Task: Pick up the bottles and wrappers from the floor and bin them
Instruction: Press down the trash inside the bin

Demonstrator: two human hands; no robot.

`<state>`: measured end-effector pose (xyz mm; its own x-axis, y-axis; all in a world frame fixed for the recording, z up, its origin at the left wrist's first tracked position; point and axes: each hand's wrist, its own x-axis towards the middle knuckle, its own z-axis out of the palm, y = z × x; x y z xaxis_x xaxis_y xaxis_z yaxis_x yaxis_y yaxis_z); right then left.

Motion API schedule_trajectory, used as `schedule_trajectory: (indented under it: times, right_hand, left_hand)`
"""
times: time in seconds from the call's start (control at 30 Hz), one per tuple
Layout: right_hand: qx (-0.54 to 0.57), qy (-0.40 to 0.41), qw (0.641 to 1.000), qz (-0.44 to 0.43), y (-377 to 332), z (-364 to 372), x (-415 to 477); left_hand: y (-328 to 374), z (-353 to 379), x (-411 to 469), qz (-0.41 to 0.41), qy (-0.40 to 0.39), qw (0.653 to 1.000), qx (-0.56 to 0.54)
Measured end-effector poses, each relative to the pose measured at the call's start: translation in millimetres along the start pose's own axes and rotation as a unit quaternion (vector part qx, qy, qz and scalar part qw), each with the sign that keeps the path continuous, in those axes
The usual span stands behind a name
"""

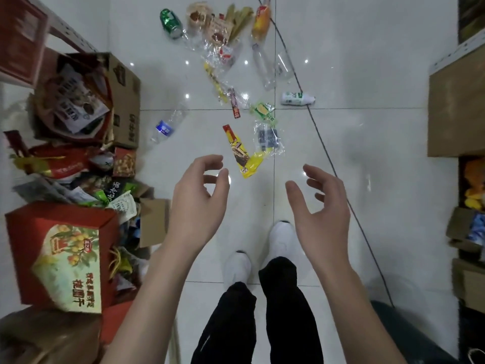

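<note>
Litter lies scattered on the white tiled floor ahead of me. Nearest is a yellow-and-red wrapper [242,153], with a clear wrapper [268,137] beside it and a green one [263,110] further off. A clear bottle with a blue label [167,126] lies to the left, a small white bottle [296,98] to the right, a tall clear bottle [262,67] and a green can [171,23] at the back. My left hand [200,195] and my right hand [321,203] hover above the floor, fingers curled apart, holding nothing.
An open cardboard box [123,101] stuffed with packaging stands at the left, with a red gift box [60,256] and a heap of rubbish below it. Cardboard boxes [456,111] line the right edge. A black cable [320,137] runs diagonally across the floor. My white shoes [280,240] are below.
</note>
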<state>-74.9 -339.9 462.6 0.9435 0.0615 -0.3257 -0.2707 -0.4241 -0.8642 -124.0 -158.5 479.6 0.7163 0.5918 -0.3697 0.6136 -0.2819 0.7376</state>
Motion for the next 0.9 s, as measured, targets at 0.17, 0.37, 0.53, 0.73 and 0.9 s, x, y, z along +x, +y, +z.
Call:
schedule_trajectory:
  times: [0.17, 0.37, 0.53, 0.73, 0.9]
  right_hand:
    - [-0.020, -0.012, 0.999, -0.040, 10.5, 2.7, 56.1]
    - [-0.040, -0.038, 0.996, -0.066, 51.1, 33.8, 118.2]
    - [-0.072, -0.070, 0.990, -0.102, 111.2, 81.4, 168.0]
    - [-0.104, -0.086, 0.979, -0.154, 203.2, 136.4, 236.3]
    - [-0.114, -0.076, 0.975, -0.173, 284.3, 176.7, 290.0]
  left_hand:
    - [6.1, 30.7, 35.8, -0.007, 0.012, 1.000, -0.020]
    - [-30.3, 70.1, 89.9, -0.012, 0.031, 0.999, 0.003]
    - [-90.5, 110.5, 153.4, -0.009, 0.046, 0.999, 0.002]
    - [-171.4, 169.3, 228.7, 0.003, 0.055, 0.998, 0.019]
    - [-240.1, 224.1, 281.0, 0.004, 0.067, 0.997, 0.033]
